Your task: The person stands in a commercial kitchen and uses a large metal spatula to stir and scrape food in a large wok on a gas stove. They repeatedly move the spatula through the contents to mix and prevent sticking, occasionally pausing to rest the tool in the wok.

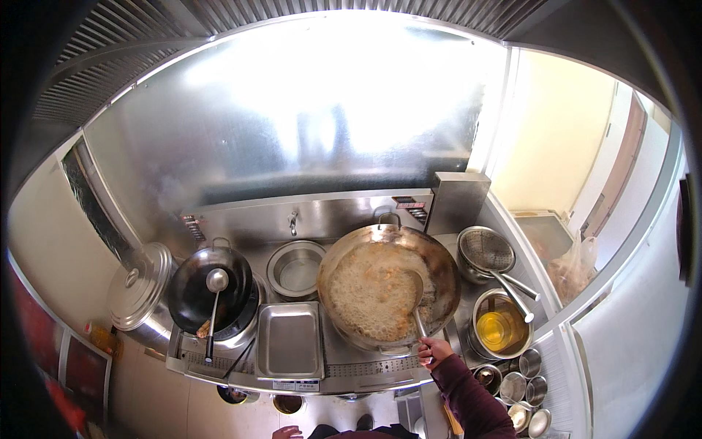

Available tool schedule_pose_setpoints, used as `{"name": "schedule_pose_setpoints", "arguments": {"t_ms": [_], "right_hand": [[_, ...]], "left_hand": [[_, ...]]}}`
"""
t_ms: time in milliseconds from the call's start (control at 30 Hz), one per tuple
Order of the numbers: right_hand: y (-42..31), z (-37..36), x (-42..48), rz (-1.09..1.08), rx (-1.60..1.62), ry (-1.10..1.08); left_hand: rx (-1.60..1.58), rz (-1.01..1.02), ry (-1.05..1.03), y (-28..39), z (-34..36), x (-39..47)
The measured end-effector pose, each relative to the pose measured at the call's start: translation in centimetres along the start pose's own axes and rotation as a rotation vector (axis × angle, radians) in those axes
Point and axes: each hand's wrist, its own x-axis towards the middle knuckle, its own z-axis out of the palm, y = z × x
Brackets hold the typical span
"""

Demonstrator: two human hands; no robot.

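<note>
My right hand point(435, 353) grips the handle of a long metal ladle or wok turner point(420, 324). Its head dips into bubbling, foamy liquid point(378, 291) inside a large wok point(445, 263). Small brownish pieces show through the foam; what they are is too blurred to tell. The wok sits on the right side of a steel cooking range point(351, 367). At the bottom edge of the picture, my left hand point(287, 432) hangs low, partly cut off, with loose fingers and nothing visible in it.
A black wok point(186, 296) with a ladle point(217, 280) stands left. Between the woks are a steel basin point(296, 269) and a rectangular tray point(289, 340). Right of the large wok are a perforated strainer point(486, 247), a pot of yellow oil point(493, 331) and several seasoning pots point(513, 387).
</note>
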Motion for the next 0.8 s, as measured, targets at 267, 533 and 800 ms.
{"name": "schedule_pose_setpoints", "arguments": {"t_ms": [267, 533, 800], "right_hand": [[0.3, 3.3, -2.6, -0.197, -0.273, -0.002], [-0.6, 5.7, -3.1, -0.307, -0.499, -0.017], [-5.0, 2.6, -1.1, -0.683, -0.689, 0.197]], "left_hand": [[-0.014, 0.029, -0.015, -0.1, -0.4, -0.5], [0.012, 0.035, -0.004, 0.4, 0.1, -0.4], [0.002, 0.039, 0.004, 0.5, 0.3, -0.4]]}}
